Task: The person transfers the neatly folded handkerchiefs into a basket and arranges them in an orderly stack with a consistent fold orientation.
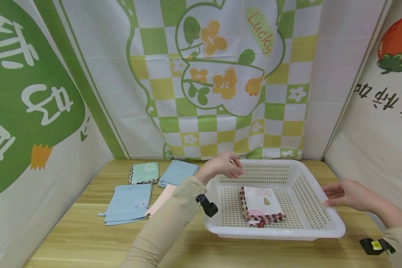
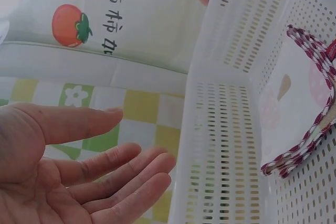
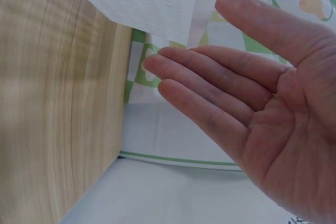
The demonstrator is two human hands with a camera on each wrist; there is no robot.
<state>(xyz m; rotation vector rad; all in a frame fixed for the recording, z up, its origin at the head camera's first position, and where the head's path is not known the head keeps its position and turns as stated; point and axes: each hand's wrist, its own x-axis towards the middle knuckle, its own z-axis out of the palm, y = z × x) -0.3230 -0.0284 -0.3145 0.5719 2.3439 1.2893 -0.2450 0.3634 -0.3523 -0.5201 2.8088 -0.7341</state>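
Observation:
A white plastic basket point(image 1: 321, 233) with slotted walls stands on the table. Inside it lies a folded towel point(image 1: 259, 201) with a mushroom print and a red-and-white checked edge, which the left wrist view also shows. My left hand point(image 1: 225, 166) hovers by the basket's back left corner, holding nothing; its fingers are loosely bent in the left wrist view. At the basket's right side is my right hand point(image 1: 350, 196), its thumb by the rim and its fingers straight along the outside point(image 3: 215, 85). Whether the fingertips touch the wall is hard to tell.
Left of the basket lie a folded green towel with a daisy point(image 1: 144, 173), two folded blue towels point(image 1: 128, 203) point(image 1: 178, 173) and a pink cloth point(image 1: 162, 199) partly behind my left sleeve. Printed curtains surround the wooden table point(image 1: 77, 238) at the back and sides.

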